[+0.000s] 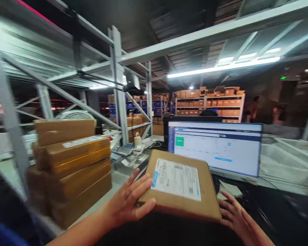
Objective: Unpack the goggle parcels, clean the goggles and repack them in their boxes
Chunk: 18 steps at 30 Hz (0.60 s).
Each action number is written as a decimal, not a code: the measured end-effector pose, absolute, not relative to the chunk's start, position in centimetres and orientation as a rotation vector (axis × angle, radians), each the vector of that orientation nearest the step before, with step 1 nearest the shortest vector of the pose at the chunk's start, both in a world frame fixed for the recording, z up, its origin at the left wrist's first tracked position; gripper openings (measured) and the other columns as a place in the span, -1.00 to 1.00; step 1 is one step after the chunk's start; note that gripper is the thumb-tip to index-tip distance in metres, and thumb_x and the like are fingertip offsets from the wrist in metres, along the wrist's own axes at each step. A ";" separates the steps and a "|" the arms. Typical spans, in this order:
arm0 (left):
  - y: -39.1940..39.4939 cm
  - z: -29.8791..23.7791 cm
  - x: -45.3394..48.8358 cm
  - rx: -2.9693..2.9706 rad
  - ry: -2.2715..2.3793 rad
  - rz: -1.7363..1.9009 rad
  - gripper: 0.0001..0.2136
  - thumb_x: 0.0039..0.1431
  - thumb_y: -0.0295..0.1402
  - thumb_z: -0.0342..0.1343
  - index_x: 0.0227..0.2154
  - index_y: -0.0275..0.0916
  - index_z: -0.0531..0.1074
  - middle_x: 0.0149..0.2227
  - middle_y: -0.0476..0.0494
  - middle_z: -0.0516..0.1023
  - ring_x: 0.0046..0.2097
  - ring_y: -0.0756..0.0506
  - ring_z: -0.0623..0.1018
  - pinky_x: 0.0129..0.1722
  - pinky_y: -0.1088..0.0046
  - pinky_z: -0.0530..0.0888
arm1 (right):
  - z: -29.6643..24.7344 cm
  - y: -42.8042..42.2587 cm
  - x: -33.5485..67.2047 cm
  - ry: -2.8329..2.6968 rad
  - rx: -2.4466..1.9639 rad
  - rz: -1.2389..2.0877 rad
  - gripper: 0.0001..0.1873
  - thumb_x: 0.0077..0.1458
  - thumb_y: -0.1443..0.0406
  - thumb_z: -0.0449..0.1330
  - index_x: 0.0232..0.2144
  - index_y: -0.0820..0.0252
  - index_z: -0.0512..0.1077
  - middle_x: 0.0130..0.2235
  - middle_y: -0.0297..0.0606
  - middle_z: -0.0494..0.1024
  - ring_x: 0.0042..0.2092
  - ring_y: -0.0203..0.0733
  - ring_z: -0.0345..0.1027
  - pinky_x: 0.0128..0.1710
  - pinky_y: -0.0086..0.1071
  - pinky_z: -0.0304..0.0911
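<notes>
A brown cardboard box [179, 206] with a white shipping label [176, 179] on its top face is tilted in front of me, held between my two hands. My left hand [129, 196] grips its left side, with the thumb along the near edge and the fingers reaching onto the top by the label. Against the right side rest the fingers of my right hand [234, 213], slightly spread. The box's underside is hidden, and so is whatever lies directly beneath it.
A lit monitor [236, 147] stands behind the box. To the left is a stack of taped cartons [82, 159] beside metal rack posts [119, 85]. White wire baskets [290, 157] sit on the right. Paper [229, 189] lies on the dark desk. Loaded shelves [220, 102] fill the background.
</notes>
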<state>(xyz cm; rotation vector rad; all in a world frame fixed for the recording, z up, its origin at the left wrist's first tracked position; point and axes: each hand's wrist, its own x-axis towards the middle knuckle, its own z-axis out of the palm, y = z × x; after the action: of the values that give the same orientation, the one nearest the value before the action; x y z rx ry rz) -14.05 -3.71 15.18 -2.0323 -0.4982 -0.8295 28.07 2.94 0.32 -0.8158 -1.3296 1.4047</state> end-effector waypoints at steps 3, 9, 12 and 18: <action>-2.1 12.9 -10.7 -2.333 -0.309 -0.786 -0.50 0.16 -0.45 0.09 0.16 0.07 0.24 -0.01 -0.07 0.59 0.12 -0.13 0.55 0.32 0.02 0.27 | 2.9 1.0 28.2 -1.263 -0.639 1.651 0.07 -0.09 -0.45 -0.05 0.29 0.01 0.22 0.20 0.05 0.43 0.18 0.26 0.36 0.12 0.14 0.21; 3.2 10.4 -9.5 -2.695 -0.369 -0.666 -0.24 0.11 -0.32 0.19 0.35 0.10 0.02 0.08 -0.08 0.58 0.06 -0.19 0.60 0.15 0.24 0.51 | 1.5 -0.5 28.4 -1.529 -0.655 2.000 0.22 -0.70 0.29 0.56 0.18 -0.02 0.34 0.10 -0.14 0.53 0.14 0.24 0.37 0.11 -0.02 0.20; 6.6 8.8 -10.0 -2.499 -0.693 -1.065 -0.33 0.13 -0.30 0.19 0.29 0.13 0.13 0.17 -0.15 0.49 0.14 -0.26 0.54 0.15 0.08 0.50 | 0.6 -0.7 27.1 -1.319 -0.544 1.986 0.02 -0.48 0.30 0.46 0.16 0.05 0.36 0.08 -0.16 0.55 0.11 0.14 0.41 0.06 -0.17 0.24; 7.3 3.3 -6.4 -2.693 -1.700 -1.719 -0.31 0.20 0.03 0.09 0.33 0.05 -0.01 -0.03 -0.33 0.58 -0.14 -0.37 0.66 -0.24 -0.08 0.63 | 3.5 -1.8 25.0 -1.163 -0.286 1.769 0.07 -0.27 0.27 0.42 0.31 0.08 0.14 0.13 -0.11 0.51 0.15 0.14 0.37 0.13 -0.09 0.19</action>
<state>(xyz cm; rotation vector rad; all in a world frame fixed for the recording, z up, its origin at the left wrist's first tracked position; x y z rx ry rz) -6.45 7.34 3.30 -2.6927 -1.7001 -1.7186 25.03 -1.83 3.48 -0.2857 -1.1632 1.7688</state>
